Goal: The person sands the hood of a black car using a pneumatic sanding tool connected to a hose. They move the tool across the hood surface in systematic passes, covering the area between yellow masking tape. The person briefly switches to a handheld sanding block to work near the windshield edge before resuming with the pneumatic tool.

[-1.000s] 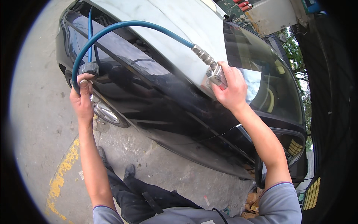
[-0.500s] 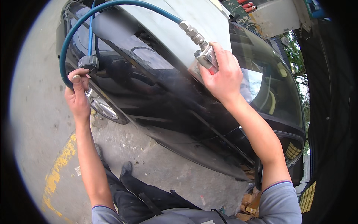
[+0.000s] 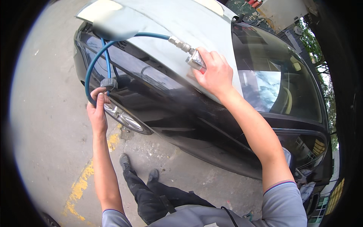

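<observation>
My right hand (image 3: 213, 72) grips a small metal air tool (image 3: 196, 60) with a red part, fitted by silver couplers (image 3: 179, 44) to a blue hose (image 3: 149, 34). It holds the tool at the lower edge of the pale, matte hood (image 3: 174, 19). My left hand (image 3: 98, 113) is closed on the looping hose, just below a dark round knob-like piece (image 3: 109, 84); exactly what its fingertips touch there is unclear. Below and right lies the glossy black side panel (image 3: 170, 113) of the car. A blurred smudge hides part of the hood and hose at the upper left.
The windscreen (image 3: 272, 53) and a side mirror area (image 3: 287, 157) are at right. The front wheel (image 3: 126, 119) shows below the panel. Concrete floor (image 3: 49, 113) with worn yellow paint surrounds my feet (image 3: 153, 174). A worn cabinet (image 3: 276, 11) stands at the back.
My right hand with the tool has moved left along the hood edge and higher in view. My left hand still holds the hose. The view has shifted, bringing more windscreen and floor into sight.
</observation>
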`<state>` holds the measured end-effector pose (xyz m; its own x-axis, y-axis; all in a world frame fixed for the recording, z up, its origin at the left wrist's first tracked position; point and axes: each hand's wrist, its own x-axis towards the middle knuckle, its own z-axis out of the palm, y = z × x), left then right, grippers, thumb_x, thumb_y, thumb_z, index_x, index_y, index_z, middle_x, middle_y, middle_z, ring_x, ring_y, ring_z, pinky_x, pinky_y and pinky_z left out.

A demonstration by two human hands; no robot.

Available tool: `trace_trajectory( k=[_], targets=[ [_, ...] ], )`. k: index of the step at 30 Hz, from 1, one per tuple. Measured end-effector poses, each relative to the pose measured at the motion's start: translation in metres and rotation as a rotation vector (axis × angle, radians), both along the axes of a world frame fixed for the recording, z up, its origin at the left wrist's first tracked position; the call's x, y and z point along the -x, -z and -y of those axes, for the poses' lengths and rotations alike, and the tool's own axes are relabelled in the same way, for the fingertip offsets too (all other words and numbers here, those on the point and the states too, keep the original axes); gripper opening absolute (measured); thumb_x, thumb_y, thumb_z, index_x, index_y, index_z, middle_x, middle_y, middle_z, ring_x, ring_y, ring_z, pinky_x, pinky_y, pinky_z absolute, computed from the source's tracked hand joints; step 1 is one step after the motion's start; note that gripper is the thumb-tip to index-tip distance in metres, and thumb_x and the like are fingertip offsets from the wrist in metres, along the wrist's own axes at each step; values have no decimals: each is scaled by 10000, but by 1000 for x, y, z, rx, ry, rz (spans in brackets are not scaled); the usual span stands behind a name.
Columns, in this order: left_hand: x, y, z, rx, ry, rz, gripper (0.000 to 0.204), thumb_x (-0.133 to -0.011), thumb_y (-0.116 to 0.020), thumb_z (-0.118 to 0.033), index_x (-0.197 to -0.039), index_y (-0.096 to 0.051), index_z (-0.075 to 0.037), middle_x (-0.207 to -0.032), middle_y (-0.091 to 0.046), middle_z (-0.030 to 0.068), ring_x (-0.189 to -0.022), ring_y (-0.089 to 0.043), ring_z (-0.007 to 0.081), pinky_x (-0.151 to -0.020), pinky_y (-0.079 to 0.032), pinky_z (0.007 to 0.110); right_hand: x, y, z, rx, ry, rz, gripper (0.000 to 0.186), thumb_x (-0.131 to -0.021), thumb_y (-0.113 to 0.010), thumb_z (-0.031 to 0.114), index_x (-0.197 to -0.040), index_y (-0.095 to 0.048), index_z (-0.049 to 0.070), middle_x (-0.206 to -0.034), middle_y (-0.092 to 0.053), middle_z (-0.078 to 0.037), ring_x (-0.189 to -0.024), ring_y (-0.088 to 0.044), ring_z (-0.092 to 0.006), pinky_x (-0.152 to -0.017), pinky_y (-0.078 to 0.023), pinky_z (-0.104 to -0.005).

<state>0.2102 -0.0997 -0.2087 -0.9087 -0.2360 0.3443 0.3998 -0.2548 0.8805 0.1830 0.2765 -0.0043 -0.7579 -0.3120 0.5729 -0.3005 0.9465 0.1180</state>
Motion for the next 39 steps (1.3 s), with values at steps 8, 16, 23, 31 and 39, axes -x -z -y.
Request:
trace_trajectory(
  k=[8,16,23,31,39],
  targets=[
    [3,-140,64,624,81,285,477,-1032,-753,-158,-1457,-600,-5,-1051,-654,32,-973,-622,125,-913,-530,301,-9,-24,-9,116,-55,101,672,-719,-915,226,-1345,-672,229,-1024,-660,-56,-969,-666,-301,-743,-587,-453],
    [75,-251,-61,1375,158,-507,807,-841,-883,-172,-1557,-524,-73,-1451,-583,208,-1336,-566,429,-1149,-466,509,-8,-18,-10,128,54,100,711,-698,-932,238,-1355,-660,228,-1048,-654,-29,-986,-647,-257,-722,-574,-419],
    [140,-267,-175,1459,551,-966,804,-824,-898,-243,-1499,-502,-57,-1405,-626,165,-1290,-607,389,-1121,-484,501,8,-11,22,318,269,-51,819,-702,-913,267,-1421,-572,71,-1107,-660,-55,-1029,-638,-265,-777,-559,-414],
    [183,-252,-203,1582,713,-1379,648,-878,-813,-404,-1369,-568,-60,-1194,-645,108,-1031,-654,308,-851,-557,463,-7,-8,46,514,457,3,867,-739,-931,302,-1480,-523,115,-1206,-606,-45,-1129,-609,-263,-853,-527,-430],
    [198,-269,-202,1609,671,-1406,580,-941,-786,-343,-1492,-608,-315,-1193,-638,110,-903,-648,292,-692,-578,430,-27,-11,59,769,396,-195,788,-785,-873,115,-1500,-541,138,-1386,-591,-97,-1265,-579,-332,-1016,-492,-475]
  ],
)
